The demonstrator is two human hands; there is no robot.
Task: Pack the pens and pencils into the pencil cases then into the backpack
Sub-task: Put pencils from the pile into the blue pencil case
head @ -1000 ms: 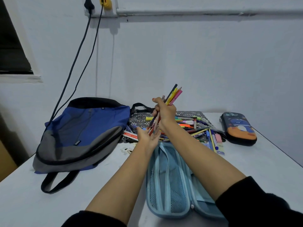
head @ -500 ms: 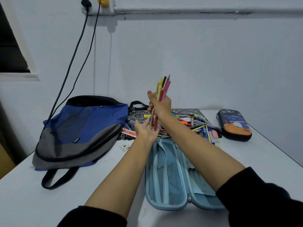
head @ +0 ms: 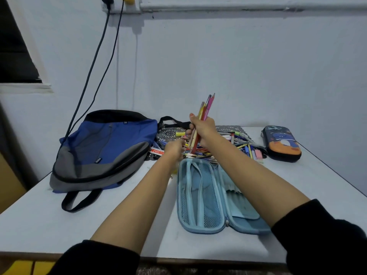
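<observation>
Centre of frame: right hand (head: 203,129), fingers clamped on a near-upright bundle of pencils (head: 207,108); left hand (head: 174,148) at the pile (head: 241,142), finger state indiscernible; open pencil case (head: 200,197) below.

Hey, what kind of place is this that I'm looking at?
Probably a study corner at home. A plain table stands against a bare wall, a backpack and open pencil case lie on it with a heap of pens, and cables hang from a wall socket.
</observation>
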